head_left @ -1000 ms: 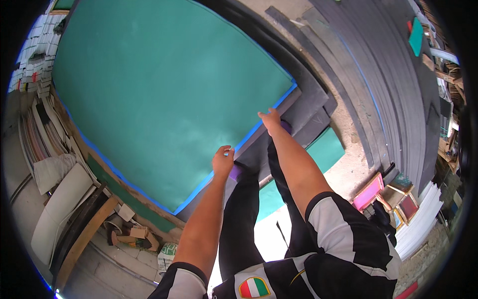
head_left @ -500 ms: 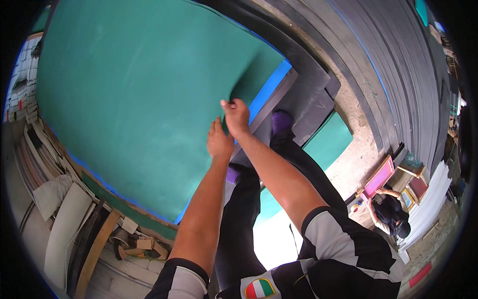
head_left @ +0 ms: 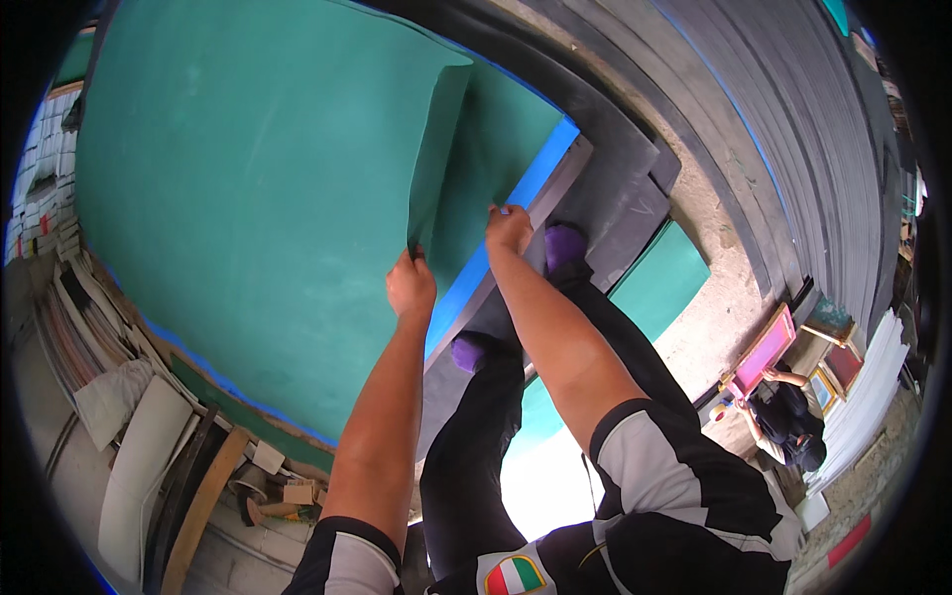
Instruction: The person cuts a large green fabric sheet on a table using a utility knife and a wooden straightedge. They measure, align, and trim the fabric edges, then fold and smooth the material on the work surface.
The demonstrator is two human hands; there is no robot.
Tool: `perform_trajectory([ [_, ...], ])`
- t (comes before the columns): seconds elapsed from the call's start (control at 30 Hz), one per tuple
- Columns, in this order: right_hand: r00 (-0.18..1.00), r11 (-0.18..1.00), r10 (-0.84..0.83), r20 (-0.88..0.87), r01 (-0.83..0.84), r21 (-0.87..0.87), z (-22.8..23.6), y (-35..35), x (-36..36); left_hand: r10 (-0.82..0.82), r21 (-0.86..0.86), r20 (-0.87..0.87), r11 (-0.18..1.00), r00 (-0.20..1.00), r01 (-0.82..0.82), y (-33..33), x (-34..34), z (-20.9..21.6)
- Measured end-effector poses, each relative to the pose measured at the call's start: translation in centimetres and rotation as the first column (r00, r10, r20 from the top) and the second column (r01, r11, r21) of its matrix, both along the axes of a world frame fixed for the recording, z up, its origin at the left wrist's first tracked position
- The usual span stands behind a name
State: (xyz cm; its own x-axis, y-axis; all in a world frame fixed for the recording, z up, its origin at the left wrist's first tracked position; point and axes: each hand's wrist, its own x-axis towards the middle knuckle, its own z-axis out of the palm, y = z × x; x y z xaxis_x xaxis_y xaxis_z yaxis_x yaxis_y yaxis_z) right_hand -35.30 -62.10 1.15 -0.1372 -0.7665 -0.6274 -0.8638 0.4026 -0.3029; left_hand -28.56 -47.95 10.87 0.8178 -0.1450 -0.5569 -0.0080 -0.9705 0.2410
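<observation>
A large green sheet (head_left: 248, 198) lies spread out ahead, its right part turned back, showing more green beneath. Long dark grey sheets (head_left: 793, 149) are stacked to the right. A blue strip (head_left: 545, 164) runs along the near edge. At lower right, a co-worker (head_left: 790, 418) holds a pink framed panel (head_left: 762, 352). The left hand (head_left: 411, 286) pinches the green sheet's raised edge; the right hand (head_left: 509, 230), fingers curled, is at the blue strip, and whether it grips anything I cannot tell

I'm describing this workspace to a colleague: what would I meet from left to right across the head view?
Wooden plank, small cardboard box, left hand, purple-covered left foot, right hand, purple-covered right foot, framed pink panel, stack of white sheets.
</observation>
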Motion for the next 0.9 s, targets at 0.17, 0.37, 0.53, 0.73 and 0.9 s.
perform_trajectory([
  [0.17,0.999,0.999,0.037,0.018,-0.038,0.034,1.5,-0.5,0.6,0.001,-0.021,-0.022,1.0,1.0,-0.002,-0.6,-0.7,0.6],
  [0.37,0.895,0.968,0.164,0.415,-0.065,-0.243,4.8,1.9,2.7,0.048,-0.02,0.095,0.999,0.994,-0.046,-0.5,-0.1,0.9],
  [0.53,0.652,0.983,0.171,0.739,-0.063,-0.172,12.4,4.2,4.8,-0.03,-0.111,0.332,0.991,0.943,0.071,2.2,0.4,3.0],
  [0.73,0.584,0.945,0.327,0.743,-0.192,-0.265,20.5,5.0,6.9,-0.079,-0.261,0.423,0.943,0.902,0.205,3.8,1.6,11.2],
  [0.9,0.593,0.93,0.368,0.717,-0.246,-0.273,26.0,7.0,8.1,0.032,-0.15,0.441,0.988,0.897,0.038,5.7,6.1,18.5],
])
